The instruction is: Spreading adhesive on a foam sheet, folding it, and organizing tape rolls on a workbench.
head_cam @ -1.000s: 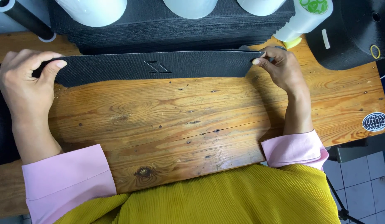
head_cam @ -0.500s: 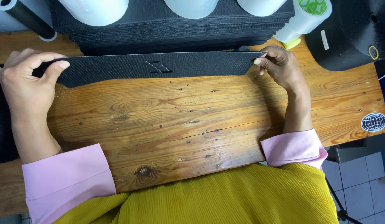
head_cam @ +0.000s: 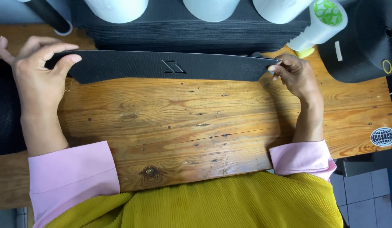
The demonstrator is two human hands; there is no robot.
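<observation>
Long black textured strip [head_cam: 162, 67] stretched flat across the back part of the wooden surface [head_cam: 196, 122], running left to right, with a small raised slanted mark near its middle. Left hand [head_cam: 35, 76] pinching the strip's left end, thumb on top and fingers curled over the far edge, so closed on it. Right hand [head_cam: 295, 74] pinching the pointed right end between thumb and fingertips, also closed on it. Pink cuffs [head_cam: 73, 177] on both wrists, mustard-yellow ribbed top [head_cam: 212, 202] at the bottom of the view. Right behind the strip, a neat stack of similar black sheets [head_cam: 196, 29], its front edge just beside the strip's far edge; can't tell if touching. Three white rounded things [head_cam: 120, 6] sitting on that stack, cut off by the top of the frame, so no idea what exactly. White bottle with a green patterned cap [head_cam: 320, 23] lying tilted near the right hand, just past the stack's right corner. Big black spool of thread [head_cam: 364, 42] at far right, well apart from the strip. Round globe sticker [head_cam: 383, 137] on the surface's right edge. Dark tube [head_cam: 50, 17] at top left. Grey tiled floor [head_cam: 369, 194] showing at lower right.
</observation>
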